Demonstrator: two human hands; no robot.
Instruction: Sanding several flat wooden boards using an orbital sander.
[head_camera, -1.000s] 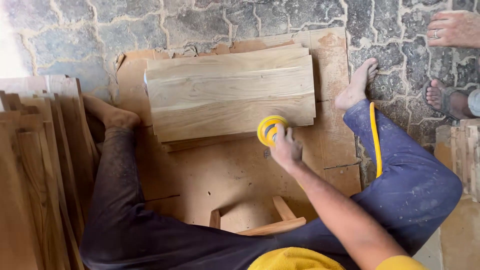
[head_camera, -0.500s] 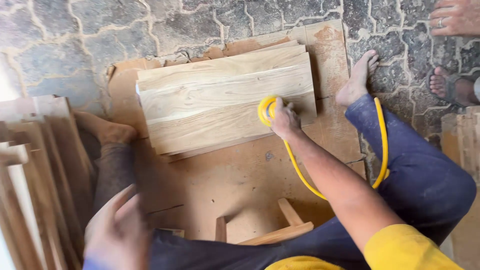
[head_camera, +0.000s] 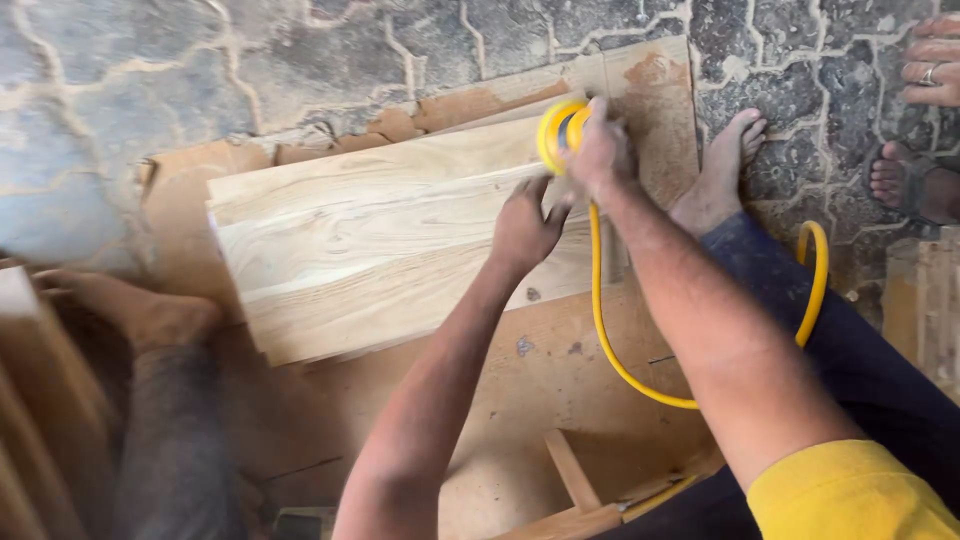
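Yellow round sander (head_camera: 556, 130), yellow hose (head_camera: 620, 350), pale grained plank (head_camera: 380, 240)

Pale matt wood board (head_camera: 400, 250), glossy yellow plastic hose (head_camera: 610, 340), rough stone floor (head_camera: 200, 80).

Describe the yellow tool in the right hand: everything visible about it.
The yellow tool is a round, disc-shaped hand tool with a plastic-looking yellow rim, mostly hidden under the right hand that grips it from above. It sits at the far right corner of the pale wooden panel. A yellow hose runs from it toward the person, loops over the plywood sheet and curves up by the right leg. The left hand rests on the panel just beside it.
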